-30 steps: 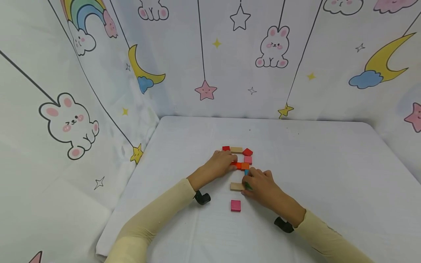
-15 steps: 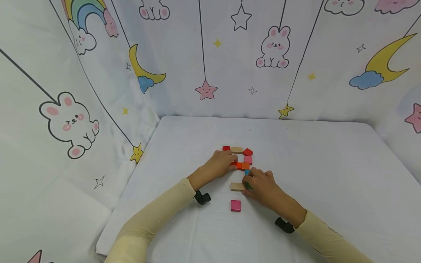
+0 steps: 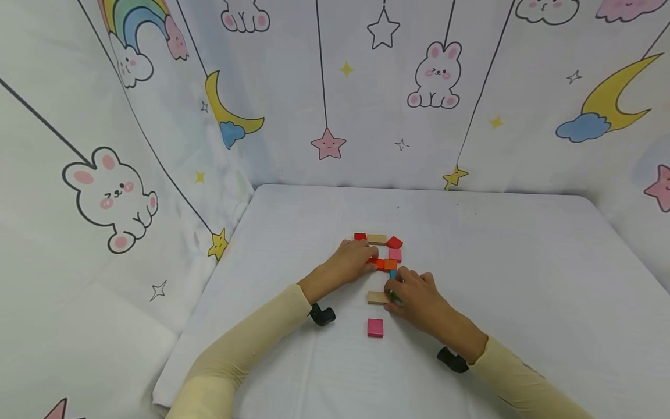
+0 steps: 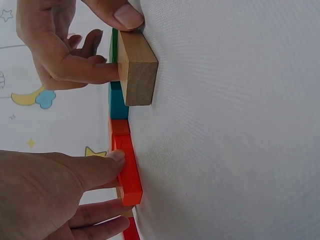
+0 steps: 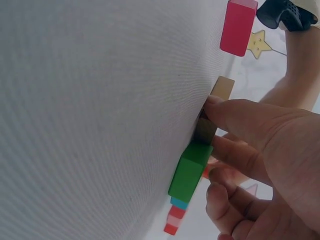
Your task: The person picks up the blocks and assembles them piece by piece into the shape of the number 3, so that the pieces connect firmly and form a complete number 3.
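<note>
My left hand [image 3: 349, 261] pinches a long orange-red block [image 4: 131, 172], thumb on its near face and fingers behind it. My right hand [image 3: 419, 297] pinches the right end of a plain wooden block [image 3: 377, 297] between thumb and fingers. Beside that end, a green block [image 5: 189, 172] is mostly covered by the right hand in the head view. A teal block [image 4: 119, 104] follows it, then a small orange block [image 3: 390, 265] at the end of the orange-red one.
Further back, a pink block [image 3: 395, 255], a red pentagonal block [image 3: 394, 242], another wooden block [image 3: 376, 239] and a red block [image 3: 360, 236] continue the line. A dark pink square block [image 3: 375, 327] lies apart, nearer the front of the white-covered table [image 3: 502, 250].
</note>
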Available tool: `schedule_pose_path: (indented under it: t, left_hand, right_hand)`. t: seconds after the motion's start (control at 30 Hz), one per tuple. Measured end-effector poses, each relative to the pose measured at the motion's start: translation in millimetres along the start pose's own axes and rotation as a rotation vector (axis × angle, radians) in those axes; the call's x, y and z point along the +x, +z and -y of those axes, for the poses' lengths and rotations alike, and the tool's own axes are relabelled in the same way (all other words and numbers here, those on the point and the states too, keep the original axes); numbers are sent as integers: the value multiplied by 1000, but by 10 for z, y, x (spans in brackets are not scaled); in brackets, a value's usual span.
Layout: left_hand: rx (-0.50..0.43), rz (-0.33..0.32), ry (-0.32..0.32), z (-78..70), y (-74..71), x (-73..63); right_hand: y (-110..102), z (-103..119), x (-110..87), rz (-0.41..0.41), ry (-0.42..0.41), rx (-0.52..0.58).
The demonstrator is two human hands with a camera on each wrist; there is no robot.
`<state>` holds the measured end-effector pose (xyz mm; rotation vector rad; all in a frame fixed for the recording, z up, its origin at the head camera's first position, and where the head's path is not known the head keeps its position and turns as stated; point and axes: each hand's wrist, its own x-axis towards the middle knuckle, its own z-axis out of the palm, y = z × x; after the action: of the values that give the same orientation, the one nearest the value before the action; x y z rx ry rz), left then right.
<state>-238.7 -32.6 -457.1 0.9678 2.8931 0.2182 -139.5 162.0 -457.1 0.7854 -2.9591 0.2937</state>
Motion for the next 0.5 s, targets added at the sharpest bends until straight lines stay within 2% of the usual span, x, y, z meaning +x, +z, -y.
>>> schedule_pose_path:
  t: [0.23, 0.37, 0.5]
  left_hand:
    - [4, -4, 2, 4, -4, -6]
    - [7, 3, 5, 4, -17, -15]
    - [-3, 5, 2, 0, -30, -25]
  right_hand:
    - [-17, 18, 4, 21, 16, 4]
    - [-115, 111, -44, 23, -4, 61]
    - [-231, 266, -119, 97, -26, 96]
